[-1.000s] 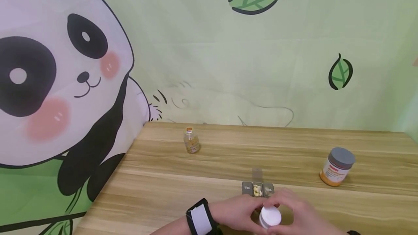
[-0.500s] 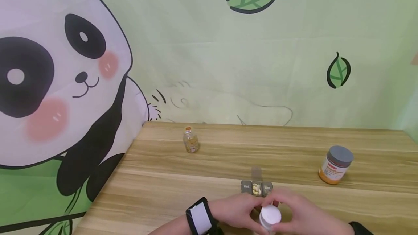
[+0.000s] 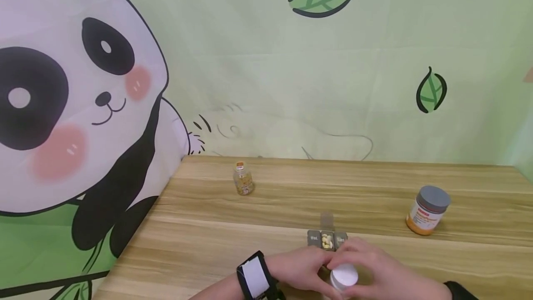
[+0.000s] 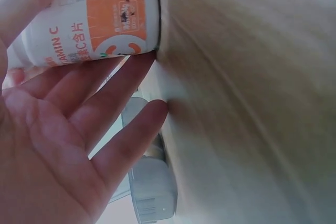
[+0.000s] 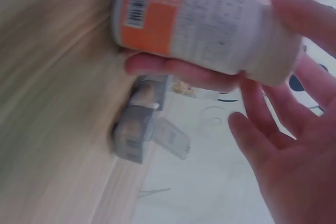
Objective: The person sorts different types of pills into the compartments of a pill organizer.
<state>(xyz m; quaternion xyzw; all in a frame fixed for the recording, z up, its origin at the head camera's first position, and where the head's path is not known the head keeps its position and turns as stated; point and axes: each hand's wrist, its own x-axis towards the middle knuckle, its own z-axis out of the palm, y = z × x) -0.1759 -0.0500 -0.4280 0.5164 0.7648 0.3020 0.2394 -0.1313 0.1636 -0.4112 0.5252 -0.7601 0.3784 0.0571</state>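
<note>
A white vitamin C bottle (image 4: 100,19) with an orange label stands upright on the wooden table. My left hand (image 3: 297,265) holds its body, thumb on one side and fingers on the other. From the right, the thumb and fingers of my right hand (image 3: 379,267) grip the bottle's white cap (image 3: 344,276), which sits on the neck. Just beyond both hands lies a grey pill organizer (image 3: 314,239), partly hidden by them. Its middle visible compartment has the lid raised, and pale yellow pills (image 3: 327,241) lie inside.
At the back left of the table (image 3: 283,193) stands a small clear bottle (image 3: 244,182) with yellowish contents. A jar (image 3: 428,210) with a grey lid and an orange base stands to the right. A panda-printed cloth (image 3: 266,68) hangs behind the table.
The fingers of my right hand have shifted slightly leftward around the cap. My left hand stays on the bottle, which has barely moved.
</note>
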